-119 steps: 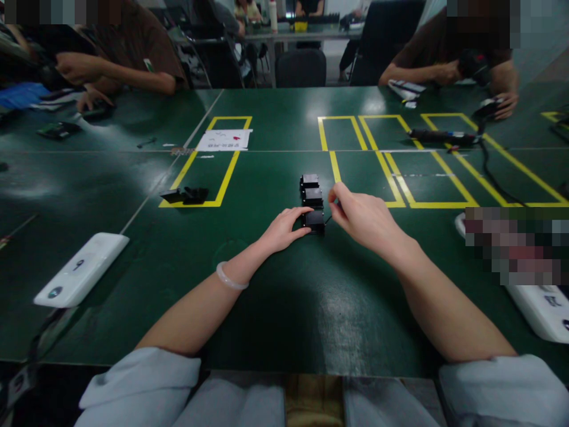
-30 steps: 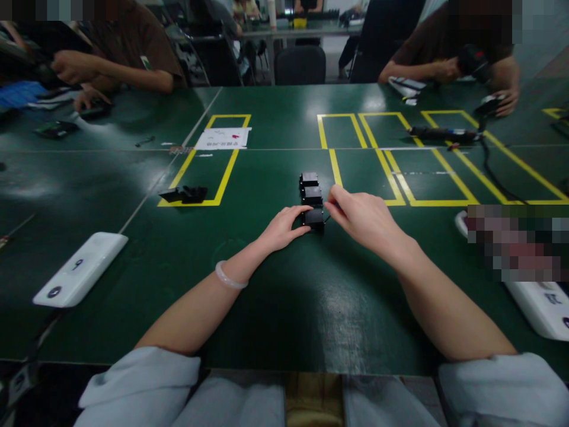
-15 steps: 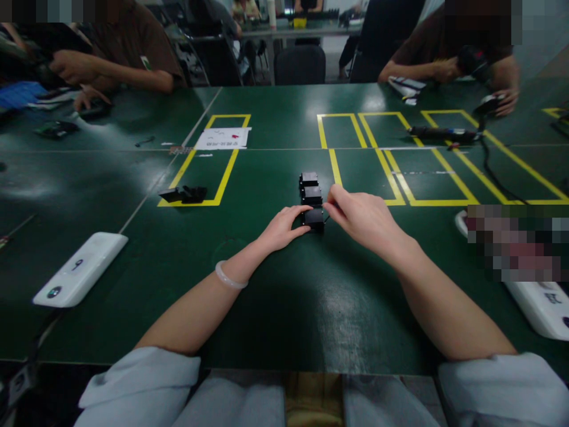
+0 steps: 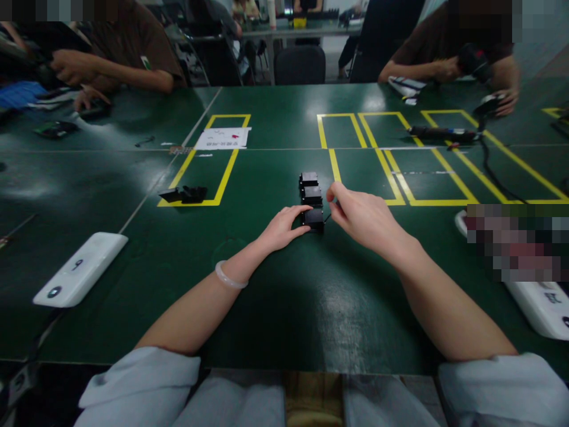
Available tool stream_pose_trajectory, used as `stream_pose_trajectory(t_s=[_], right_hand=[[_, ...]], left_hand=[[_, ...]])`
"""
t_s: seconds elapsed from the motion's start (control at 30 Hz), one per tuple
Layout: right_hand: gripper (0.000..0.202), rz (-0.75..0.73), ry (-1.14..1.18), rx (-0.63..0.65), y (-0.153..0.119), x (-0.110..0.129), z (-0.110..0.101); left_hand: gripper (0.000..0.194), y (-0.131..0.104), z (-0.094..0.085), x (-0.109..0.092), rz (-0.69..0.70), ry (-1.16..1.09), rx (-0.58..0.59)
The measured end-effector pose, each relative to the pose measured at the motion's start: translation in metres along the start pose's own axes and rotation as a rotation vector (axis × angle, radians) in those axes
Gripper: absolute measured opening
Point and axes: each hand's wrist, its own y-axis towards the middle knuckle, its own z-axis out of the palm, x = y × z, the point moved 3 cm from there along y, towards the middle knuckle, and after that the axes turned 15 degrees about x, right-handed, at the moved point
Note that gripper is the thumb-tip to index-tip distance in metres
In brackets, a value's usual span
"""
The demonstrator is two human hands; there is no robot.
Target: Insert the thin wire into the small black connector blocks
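Observation:
Three small black blocks stand in a row on the green table: the far block, the middle block and the near block. My left hand has its thumb and fingers around the left side of the near block. To the right of that block, my right hand is closed in a pinch on a thin dark tool or wire, whose end reaches the block's right side. Most of this thin item is hidden by the fingers.
Yellow tape outlines mark the table, one with black parts and a paper label. White devices lie at both sides. Two people work across the table, near a black screwdriver-like tool.
My right hand's fingertips have shifted very slightly. My left hand and the three blocks look the same as before.

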Motion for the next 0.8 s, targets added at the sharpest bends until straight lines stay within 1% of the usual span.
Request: stream_pose_trajectory(t_s=[0.23,0.6,0.7,0.8], right_hand=[[0.033,0.067,-0.069,0.055,0.0020,0.0004,-0.0005],[0.026,0.013,0.006,-0.018,-0.0002,-0.0004,0.0000],[0.027,0.007,0.012,-0.013,-0.0002,-0.0003,-0.0003],[0.032,0.026,-0.022,0.026,0.0009,0.0001,0.0002]], left_hand=[[0.048,-0.0003,0.0002,0.0007,0.000,0.006,0.004],[0.048,0.0005,0.0005,0.0000,-0.013,-0.004,0.005],[0.048,0.0004,0.0002,-0.0005,-0.003,0.000,0.004],[0.047,0.0002,0.0001,-0.0009,0.010,0.006,0.003]])
